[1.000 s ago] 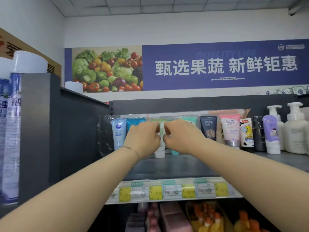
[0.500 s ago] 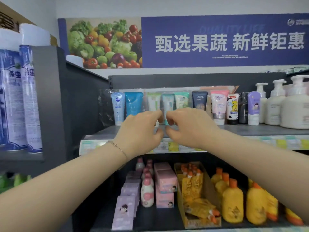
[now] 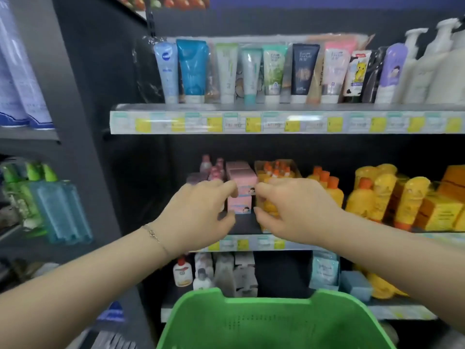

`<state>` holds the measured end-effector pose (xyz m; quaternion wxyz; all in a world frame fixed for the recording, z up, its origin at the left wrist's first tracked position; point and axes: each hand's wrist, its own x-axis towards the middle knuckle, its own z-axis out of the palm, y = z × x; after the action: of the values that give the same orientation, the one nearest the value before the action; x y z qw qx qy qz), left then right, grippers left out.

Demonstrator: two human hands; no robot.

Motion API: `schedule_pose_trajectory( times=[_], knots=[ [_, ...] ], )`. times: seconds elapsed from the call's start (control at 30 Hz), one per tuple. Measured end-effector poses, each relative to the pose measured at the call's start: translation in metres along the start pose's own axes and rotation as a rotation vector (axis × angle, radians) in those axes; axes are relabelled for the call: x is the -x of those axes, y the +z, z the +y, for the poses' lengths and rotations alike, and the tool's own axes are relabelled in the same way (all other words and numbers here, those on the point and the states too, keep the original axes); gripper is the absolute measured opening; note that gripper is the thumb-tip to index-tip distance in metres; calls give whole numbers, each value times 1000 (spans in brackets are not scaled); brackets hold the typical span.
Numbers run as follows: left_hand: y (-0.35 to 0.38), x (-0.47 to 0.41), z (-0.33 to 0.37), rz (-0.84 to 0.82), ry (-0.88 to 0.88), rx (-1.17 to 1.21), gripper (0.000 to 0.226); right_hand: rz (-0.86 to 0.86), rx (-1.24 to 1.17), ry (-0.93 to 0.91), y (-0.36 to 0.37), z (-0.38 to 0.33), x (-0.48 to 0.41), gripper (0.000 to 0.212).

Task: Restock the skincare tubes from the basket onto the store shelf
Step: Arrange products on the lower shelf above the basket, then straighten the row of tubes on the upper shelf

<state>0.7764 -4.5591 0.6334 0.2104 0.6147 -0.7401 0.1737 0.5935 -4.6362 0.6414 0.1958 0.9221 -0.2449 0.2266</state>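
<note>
A row of skincare tubes stands cap-down on the upper shelf, among them a blue one, a white one and a dark one. My left hand and my right hand hang in the air side by side, well below that shelf, in front of the middle shelf. Both have loosely curled fingers and hold nothing. The green basket sits at the bottom of the view; its inside looks empty where it shows.
White pump bottles fill the upper shelf's right end. Pink boxes and orange-capped yellow bottles crowd the middle shelf. A dark side panel walls off the left, with blue and green bottles beyond it.
Both hands let go of the tubes on the upper shelf and dropped away from it. The view tilted down, bringing the lower shelves and green basket into sight.
</note>
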Motion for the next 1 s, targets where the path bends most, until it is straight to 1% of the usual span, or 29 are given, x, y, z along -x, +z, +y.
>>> schedule_pose_trajectory(
  times=[0.1, 0.23, 0.4, 0.53, 0.6, 0.7, 0.8, 0.9, 1.0],
  knots=[
    [29, 19, 4, -97, -26, 33, 31, -11, -43, 12, 24, -8, 24, 23],
    [65, 42, 16, -204, -33, 62, 32, -156, -70, 35, 50, -17, 54, 26],
    [102, 66, 31, -341, 6, 88, 31, -248, -155, 74, 78, -28, 85, 24],
    [127, 82, 43, -425, 3, 128, 34, -334, -171, 73, 100, -38, 109, 27],
    [140, 91, 49, -479, -12, 147, 34, -386, -207, 103, 109, -42, 120, 29],
    [158, 103, 57, -604, -26, 149, 33, -471, -273, 145, 122, -48, 135, 29],
    [176, 114, 64, -767, -16, 117, 35, -570, -320, 157, 139, -55, 147, 28],
    [194, 126, 67, -938, -17, 82, 41, -705, -355, 168, 159, -62, 159, 26],
    [212, 140, 66, -1115, -50, 86, 44, -844, -417, 217, 176, -68, 172, 25]
  ],
)
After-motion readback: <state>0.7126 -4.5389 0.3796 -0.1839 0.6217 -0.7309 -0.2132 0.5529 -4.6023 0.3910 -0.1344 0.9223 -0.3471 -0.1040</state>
